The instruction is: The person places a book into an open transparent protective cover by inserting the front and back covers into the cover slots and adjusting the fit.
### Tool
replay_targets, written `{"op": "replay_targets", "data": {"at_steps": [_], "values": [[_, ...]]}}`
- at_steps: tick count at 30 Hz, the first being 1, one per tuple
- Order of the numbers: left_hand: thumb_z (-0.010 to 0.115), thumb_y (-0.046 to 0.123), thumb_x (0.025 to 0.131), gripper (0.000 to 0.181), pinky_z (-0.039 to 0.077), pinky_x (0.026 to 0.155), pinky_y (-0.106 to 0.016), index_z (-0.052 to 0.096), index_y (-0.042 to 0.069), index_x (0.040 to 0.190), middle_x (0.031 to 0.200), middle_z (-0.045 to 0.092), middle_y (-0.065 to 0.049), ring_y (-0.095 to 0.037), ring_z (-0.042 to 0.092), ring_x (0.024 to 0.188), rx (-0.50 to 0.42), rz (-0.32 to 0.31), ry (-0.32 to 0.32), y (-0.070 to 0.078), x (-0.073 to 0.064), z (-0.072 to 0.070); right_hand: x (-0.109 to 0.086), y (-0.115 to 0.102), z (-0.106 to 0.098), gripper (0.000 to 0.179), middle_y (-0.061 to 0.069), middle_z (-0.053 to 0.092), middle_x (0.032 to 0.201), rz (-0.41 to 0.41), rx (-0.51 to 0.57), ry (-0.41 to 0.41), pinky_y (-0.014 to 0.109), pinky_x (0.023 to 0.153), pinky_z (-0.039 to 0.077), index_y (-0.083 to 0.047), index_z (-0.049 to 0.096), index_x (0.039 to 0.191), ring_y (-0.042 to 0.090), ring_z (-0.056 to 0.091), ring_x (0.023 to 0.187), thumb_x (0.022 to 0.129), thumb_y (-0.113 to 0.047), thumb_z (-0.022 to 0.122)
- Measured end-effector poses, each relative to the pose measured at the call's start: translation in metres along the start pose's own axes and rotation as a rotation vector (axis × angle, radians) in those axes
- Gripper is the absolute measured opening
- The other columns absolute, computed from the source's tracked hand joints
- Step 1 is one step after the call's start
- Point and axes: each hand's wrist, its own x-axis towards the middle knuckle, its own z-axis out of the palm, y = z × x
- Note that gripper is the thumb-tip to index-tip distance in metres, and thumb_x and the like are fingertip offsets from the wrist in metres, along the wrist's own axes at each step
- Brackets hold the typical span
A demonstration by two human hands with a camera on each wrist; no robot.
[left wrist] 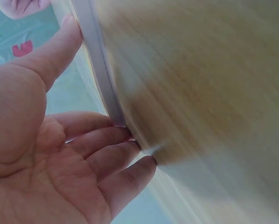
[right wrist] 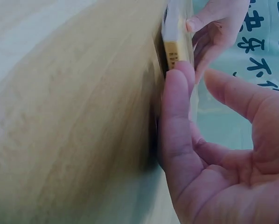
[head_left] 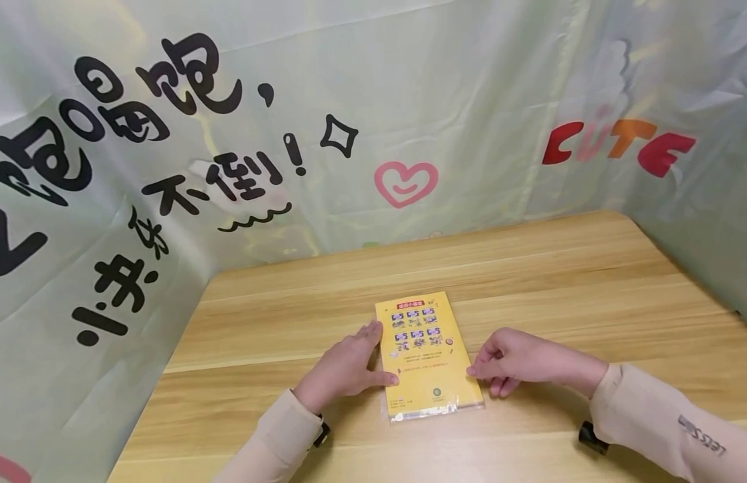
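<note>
A yellow book [head_left: 423,389] in clear plastic wrap lies flat on the wooden table, with small printed pictures and a red title strip on its face. My left hand [head_left: 348,365] is at its left side, thumb on the cover's edge and fingers along the side. In the left wrist view, the fingertips rest by the book's pale edge [left wrist: 100,60]. At the right edge, my right hand [head_left: 518,362] touches the book with its fingertips. The right wrist view shows those fingers against the book's side [right wrist: 176,52], the thumb held apart from them.
The wooden table [head_left: 277,315] extends around the book. Behind it and at both sides hangs a pale printed cloth [head_left: 470,80] with black characters, a pink heart and coloured letters. A dark strap [head_left: 321,431] shows at the left cuff, and a black device [head_left: 593,438] at the right.
</note>
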Motion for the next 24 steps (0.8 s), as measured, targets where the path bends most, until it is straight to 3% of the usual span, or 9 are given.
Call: {"op": "replay_targets", "data": {"at_steps": [5, 11, 16, 19, 24], "values": [[0.084, 0.052, 0.09, 0.106, 0.034, 0.131, -0.053, 0.032, -0.001, 0.166, 0.175, 0.03, -0.017, -0.035, 0.033, 0.163, -0.007, -0.005, 0.0, -0.0006, -0.0001, 0.001, 0.0034, 0.0036, -0.0013, 0.027, 0.006, 0.07, 0.075, 0.01, 0.058, -0.031, 0.026, 0.063, 0.065, 0.002, 0.07, 0.095, 0.01, 0.07, 0.063, 0.102, -0.024, 0.074], [0.083, 0.052, 0.091, 0.106, 0.033, 0.132, -0.053, 0.031, -0.001, 0.167, 0.176, 0.029, -0.017, -0.036, 0.033, 0.163, -0.008, 0.0, -0.008, -0.0014, -0.0001, 0.0007, 0.0061, 0.0067, -0.0024, 0.026, 0.007, 0.075, 0.078, 0.024, 0.207, -0.086, 0.021, 0.061, 0.063, 0.003, 0.068, 0.099, 0.008, 0.073, 0.064, 0.102, -0.023, 0.074], [0.082, 0.053, 0.092, 0.106, 0.034, 0.131, -0.054, 0.031, -0.001, 0.167, 0.176, 0.029, -0.018, -0.036, 0.034, 0.163, -0.006, 0.006, -0.003, -0.0025, -0.0009, 0.001, 0.0093, 0.0072, -0.0042, 0.028, 0.007, 0.074, 0.081, 0.013, 0.295, -0.081, 0.02, 0.064, 0.063, 0.008, 0.065, 0.11, 0.008, 0.072, 0.068, 0.101, -0.018, 0.074], [0.081, 0.053, 0.092, 0.105, 0.034, 0.131, -0.054, 0.03, -0.001, 0.167, 0.176, 0.029, -0.017, -0.036, 0.033, 0.163, -0.01, 0.005, -0.002, -0.0031, -0.0012, 0.0011, 0.0103, 0.0069, -0.0037, 0.029, 0.005, 0.075, 0.078, 0.01, 0.28, -0.083, 0.019, 0.062, 0.061, 0.008, 0.068, 0.11, 0.006, 0.07, 0.065, 0.101, -0.019, 0.075], [0.082, 0.054, 0.091, 0.106, 0.034, 0.131, -0.054, 0.031, 0.0, 0.167, 0.176, 0.03, -0.017, -0.036, 0.034, 0.163, -0.014, 0.005, -0.005, -0.0034, -0.0015, 0.0, 0.0086, 0.0056, 0.0056, 0.03, 0.003, 0.074, 0.068, 0.003, 0.149, -0.075, 0.018, 0.055, 0.059, -0.001, 0.069, 0.084, 0.005, 0.068, 0.056, 0.101, -0.025, 0.076]]}}
